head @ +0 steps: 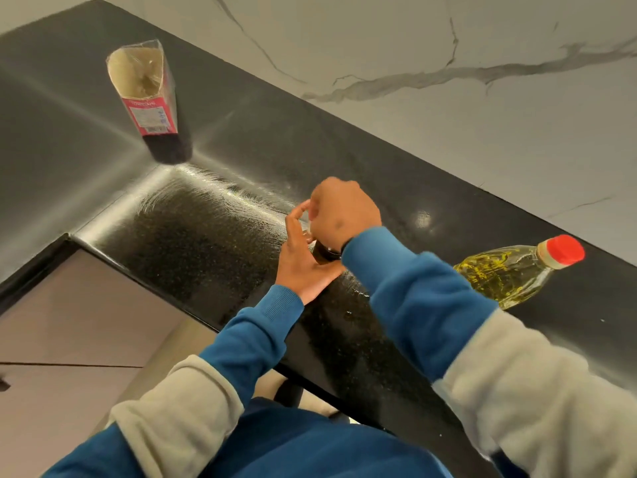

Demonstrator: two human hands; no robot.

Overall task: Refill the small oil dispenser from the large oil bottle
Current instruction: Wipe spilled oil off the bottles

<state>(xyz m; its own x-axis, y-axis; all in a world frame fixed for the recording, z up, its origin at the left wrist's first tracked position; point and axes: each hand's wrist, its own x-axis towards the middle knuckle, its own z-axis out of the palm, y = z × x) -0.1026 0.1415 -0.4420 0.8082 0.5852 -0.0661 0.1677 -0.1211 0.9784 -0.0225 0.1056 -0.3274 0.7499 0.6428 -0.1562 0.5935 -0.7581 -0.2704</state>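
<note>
While capped: clear large oil bottle (510,274), red lid on, nothing poured.
Dispenser: small dark dispenser (322,251) is cupped by left hand (303,260); top gripped by right hand (341,212).

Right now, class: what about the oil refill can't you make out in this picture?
- Dispenser, head view: mostly hidden by both hands; its top and oil level unseen.
- Right hand: what its curled fingers grip is covered.
- Packet: label print too small to read.
- Bottle: its base is behind the right sleeve.

Black countertop (213,243) w/ pasta packet (148,98), oil bottle (510,274), dark dispenser (324,252).
</note>
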